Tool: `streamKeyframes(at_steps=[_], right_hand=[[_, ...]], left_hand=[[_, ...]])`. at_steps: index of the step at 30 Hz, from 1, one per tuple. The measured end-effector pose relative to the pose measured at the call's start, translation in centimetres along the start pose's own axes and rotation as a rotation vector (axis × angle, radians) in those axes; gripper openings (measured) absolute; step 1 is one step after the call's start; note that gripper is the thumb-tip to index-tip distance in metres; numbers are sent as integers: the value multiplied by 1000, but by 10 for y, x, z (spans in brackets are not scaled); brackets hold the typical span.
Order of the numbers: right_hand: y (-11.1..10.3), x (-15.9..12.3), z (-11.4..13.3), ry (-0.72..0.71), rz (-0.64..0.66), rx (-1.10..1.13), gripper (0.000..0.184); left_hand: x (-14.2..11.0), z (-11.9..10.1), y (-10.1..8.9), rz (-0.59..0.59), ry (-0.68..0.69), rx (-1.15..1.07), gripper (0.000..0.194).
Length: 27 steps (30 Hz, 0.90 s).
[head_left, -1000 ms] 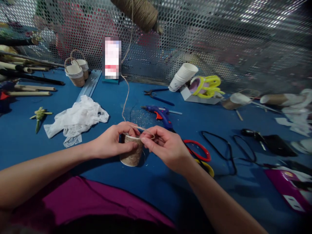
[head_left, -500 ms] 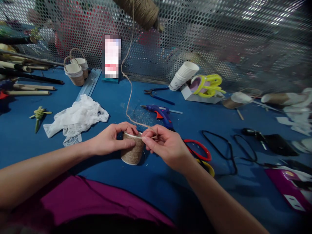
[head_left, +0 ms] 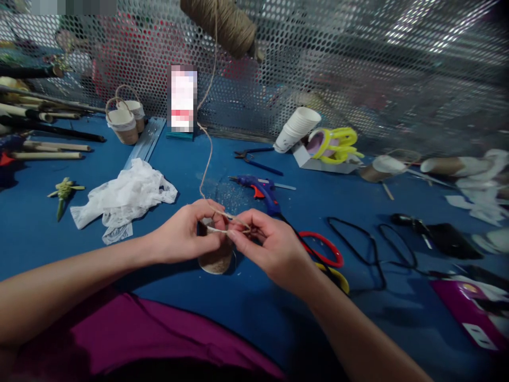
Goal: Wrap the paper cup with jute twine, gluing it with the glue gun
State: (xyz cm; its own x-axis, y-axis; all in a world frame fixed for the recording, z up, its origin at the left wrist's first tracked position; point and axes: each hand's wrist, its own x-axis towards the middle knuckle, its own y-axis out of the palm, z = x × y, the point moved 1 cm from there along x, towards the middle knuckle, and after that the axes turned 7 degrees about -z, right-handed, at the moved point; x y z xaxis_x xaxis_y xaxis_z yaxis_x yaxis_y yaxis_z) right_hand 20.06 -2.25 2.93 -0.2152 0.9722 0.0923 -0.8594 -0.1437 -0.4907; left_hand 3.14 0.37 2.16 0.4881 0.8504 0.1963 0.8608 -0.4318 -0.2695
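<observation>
A small paper cup wrapped in brown twine [head_left: 217, 259] stands on the blue table [head_left: 246, 297], close in front of me. My left hand [head_left: 183, 233] curls round the cup's upper part, thumb at the rim. My right hand [head_left: 267, 245] pinches the twine strand [head_left: 205, 154] at the cup's rim. That strand rises from my fingers up to a big twine spool [head_left: 222, 21] hanging at the top of the view.
A blue glue gun [head_left: 260, 188] lies just behind my hands, with pliers [head_left: 254, 156] and stacked white cups [head_left: 296, 130] beyond it. White lace cloth [head_left: 125, 196] lies to the left. Red-handled scissors [head_left: 326, 249] and black cords [head_left: 374, 249] lie to the right. A perforated metal screen [head_left: 358, 69] closes the back.
Both hands have drawn closer over the cup's rim, and the twine between them lies tauter. The cup itself stays in place.
</observation>
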Motion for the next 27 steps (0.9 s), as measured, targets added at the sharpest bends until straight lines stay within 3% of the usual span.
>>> streamKeyframes(at_steps=[4,7,10,13,14,15,19,22,27], right_hand=[[-1,0,5,-67,15,-97,11],[-9,3,10,-97,-7,-40,7],[-29,12,4,-27,-152,-69,22],[-50,30,-18,163,-357,-489,30],[-55,37,-28,226,-339,-676,32],[-58,44,-37,254,-317,-729,32],[-57,67,-65,310,-241,-770,21],[-54,74,-69,348,-249,-753,14],[-56,58,-55,386,-334,-600,34]], left_hand=[[-1,-1,0,-9,-11,-61,7],[-2,-1,-2,26,-82,-125,9],[-3,2,-4,43,-128,-199,10],[-3,6,-7,20,-126,-272,11],[-4,8,-7,8,-121,-288,11],[-4,10,-8,-3,-113,-297,11],[-4,16,-8,-15,-91,-271,11],[-4,18,-7,-32,-79,-225,12],[-4,20,-4,-63,-68,-185,10]])
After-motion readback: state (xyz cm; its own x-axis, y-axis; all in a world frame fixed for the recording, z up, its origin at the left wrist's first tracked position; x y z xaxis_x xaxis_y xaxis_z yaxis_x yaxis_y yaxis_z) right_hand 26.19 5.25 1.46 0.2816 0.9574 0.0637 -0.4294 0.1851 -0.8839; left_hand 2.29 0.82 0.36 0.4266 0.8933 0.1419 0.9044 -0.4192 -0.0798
